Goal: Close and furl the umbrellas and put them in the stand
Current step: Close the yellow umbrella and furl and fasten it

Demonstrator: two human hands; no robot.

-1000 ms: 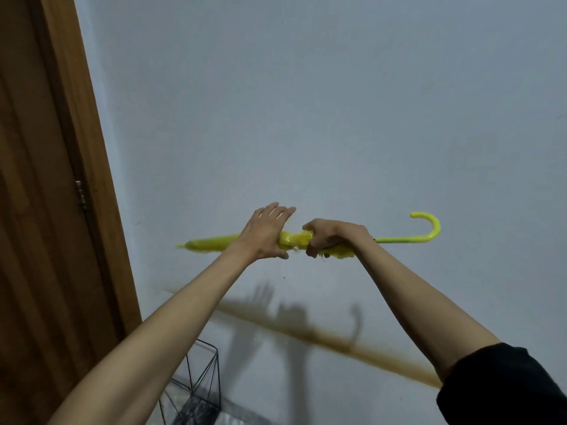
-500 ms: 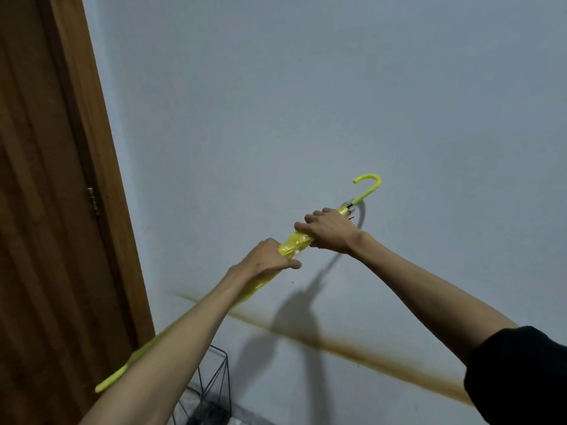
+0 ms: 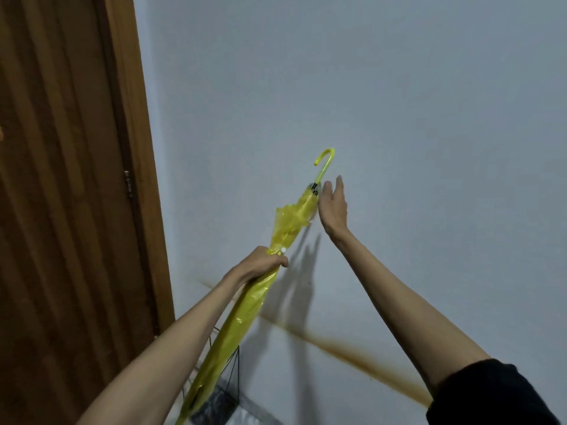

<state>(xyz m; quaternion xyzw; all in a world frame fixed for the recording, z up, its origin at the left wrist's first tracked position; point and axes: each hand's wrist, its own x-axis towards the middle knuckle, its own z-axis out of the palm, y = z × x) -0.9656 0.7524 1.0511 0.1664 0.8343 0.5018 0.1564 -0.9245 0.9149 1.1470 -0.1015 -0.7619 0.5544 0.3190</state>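
A furled yellow umbrella (image 3: pixel 245 314) stands steeply tilted, its hook handle up near the wall and its tip low at the frame's bottom edge. My left hand (image 3: pixel 260 265) grips it round the middle, at the strap with a white snap. My right hand (image 3: pixel 333 207) is held flat with straight fingers just right of the loose upper canopy, holding nothing. The black wire umbrella stand (image 3: pixel 225 394) sits on the floor behind the umbrella's lower end, partly hidden by it.
A brown wooden door (image 3: pixel 61 210) with its frame fills the left side. A pale wall (image 3: pixel 399 118) with a slanting brown streak (image 3: pixel 352 354) lies straight ahead. The stand is in the corner between door and wall.
The umbrella swung from level to steeply upright, tip lowering toward the stand. My right hand let go of the canopy and opened flat; my left hand kept its grip.
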